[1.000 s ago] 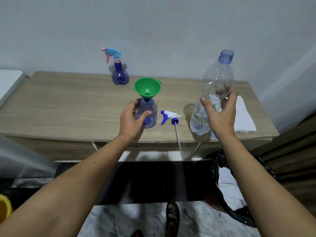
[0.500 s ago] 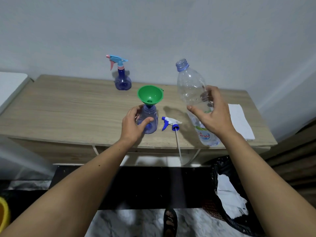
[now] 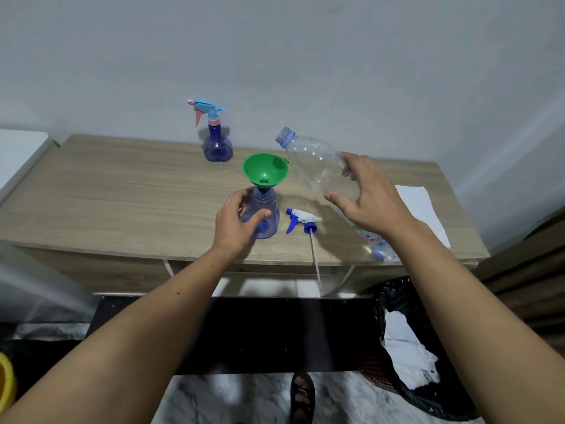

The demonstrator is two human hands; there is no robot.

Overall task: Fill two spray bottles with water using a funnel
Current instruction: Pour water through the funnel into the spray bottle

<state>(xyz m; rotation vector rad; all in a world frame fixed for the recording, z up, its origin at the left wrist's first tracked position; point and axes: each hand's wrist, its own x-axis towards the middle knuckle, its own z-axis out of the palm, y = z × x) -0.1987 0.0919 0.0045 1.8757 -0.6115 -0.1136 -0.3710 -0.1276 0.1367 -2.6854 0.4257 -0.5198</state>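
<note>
Early in the job, by the look of it: pouring about to start, nothing visibly filled.

Far left of the funnel [image 3: 265, 172], at the back of the bench [image 3: 122, 191]: second spray bottle [image 3: 217, 142], upright, pink-and-blue trigger head screwed on, well apart from the rest. Untouched as yet; cannot tell any water level through the blue plastic.

Just left of and below the funnel: left hand [image 3: 237, 223], fingers and thumb curled round the open spray bottle [image 3: 262, 215], steadying it upright on the bench. Funnel seated in that bottle's neck, bowl tipped slightly toward the viewer (no water visible in the bowl, no stream).

Just right of the funnel's bottle: loose trigger head [image 3: 301, 221] lying flat on the bench, dip tube trailing past the front edge.

Right of the funnel: right hand [image 3: 371, 198] wrapped round the clear water bottle [image 3: 318, 166], thumb under, fingers over the top. Bottle uncapped, tilted steeply, mouth up-left and close beside the funnel's rim but not over the bowl yet. Little water left in it, pooled toward the lower, labelled end.

Farther right of the funnel: a white cloth [image 3: 425, 209] on the bench.

Left to do, judging from this: pour, refit the head, then repeat it all for the second bottle.
</note>
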